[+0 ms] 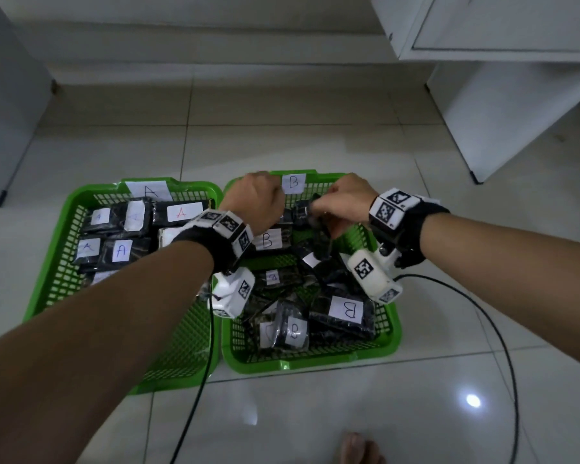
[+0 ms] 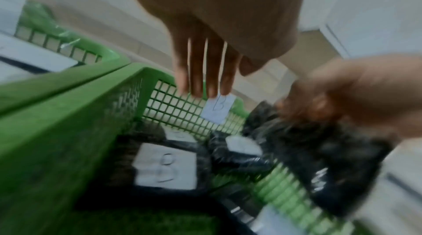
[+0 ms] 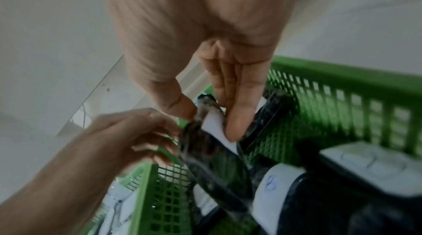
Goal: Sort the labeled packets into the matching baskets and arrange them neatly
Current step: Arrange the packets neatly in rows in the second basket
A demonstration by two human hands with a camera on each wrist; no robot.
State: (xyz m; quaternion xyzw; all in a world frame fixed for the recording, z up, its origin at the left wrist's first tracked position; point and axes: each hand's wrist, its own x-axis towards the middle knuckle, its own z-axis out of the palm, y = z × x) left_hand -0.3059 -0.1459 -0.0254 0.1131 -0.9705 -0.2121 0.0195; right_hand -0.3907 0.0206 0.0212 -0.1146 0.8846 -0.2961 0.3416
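Over the far end of the right-hand green basket [image 1: 390, 333], a black packet [image 3: 205, 141] with a white label hangs pinched between the thumb and fingers [image 3: 242, 105] of the right hand [image 1: 344, 204]; the writing on that label cannot be read. The left hand [image 1: 257, 204] is just beside it. In the left wrist view its fingers [image 2: 200, 69] hang straight and close together with nothing between them, while the right wrist view, which is blurred, shows its fingertips against the packet's edge.

A white paper tag marked "B" [image 1: 293, 183] is fixed to this basket's far wall. Inside, black packets lie loosely heaped at various angles, with labels reading "B": one below the left hand [image 1: 268, 239], one large label at the near right [image 1: 346, 309], and one near the front [image 1: 294, 331].

The left-hand green basket [image 1: 51, 279] touches it side to side and carries a tag marked "A" [image 1: 149, 190] on its far wall. Its packets lie flatter, in rows, with "A" labels, one in red [image 1: 181, 212] and another in blue [image 1: 122, 251].

Both baskets stand on the pale tiled floor [image 1: 282, 135], with black cables [image 1: 503, 343] trailing from the wrist cameras.
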